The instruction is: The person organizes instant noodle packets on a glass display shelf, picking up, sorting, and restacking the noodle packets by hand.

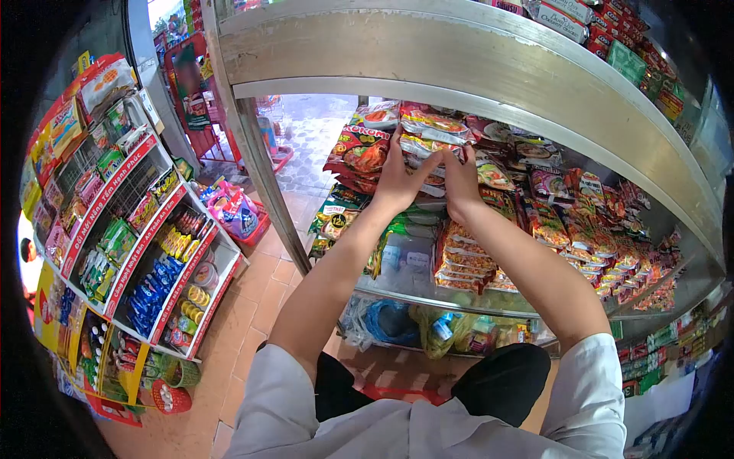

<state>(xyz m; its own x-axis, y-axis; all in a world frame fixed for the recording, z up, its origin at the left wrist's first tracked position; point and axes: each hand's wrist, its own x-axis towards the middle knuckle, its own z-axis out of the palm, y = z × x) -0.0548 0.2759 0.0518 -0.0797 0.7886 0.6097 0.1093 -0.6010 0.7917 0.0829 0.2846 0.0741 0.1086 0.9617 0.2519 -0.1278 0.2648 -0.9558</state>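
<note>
Both hands reach into a glass-fronted display case and grip a stack of instant noodle packets [434,124] from its two sides. My left hand [403,180] has its fingers along the stack's left side, its thumb stretched across the near face. On the right edge, my right hand [462,182] is closed with its thumb close to the left one. Red Kokomi noodle packets [362,150] lie just left of the stack. Below them are green-and-black packets [336,220]. A pile of orange-red packets [463,256] sits nearer me, under my right wrist.
The case's metal frame [459,42] arches above my hands, with an upright post [264,176] at left. More noodle packets [589,206] fill the right side. Plastic bags [436,329] lie on the lower shelf. A snack rack [130,222] stands at far left.
</note>
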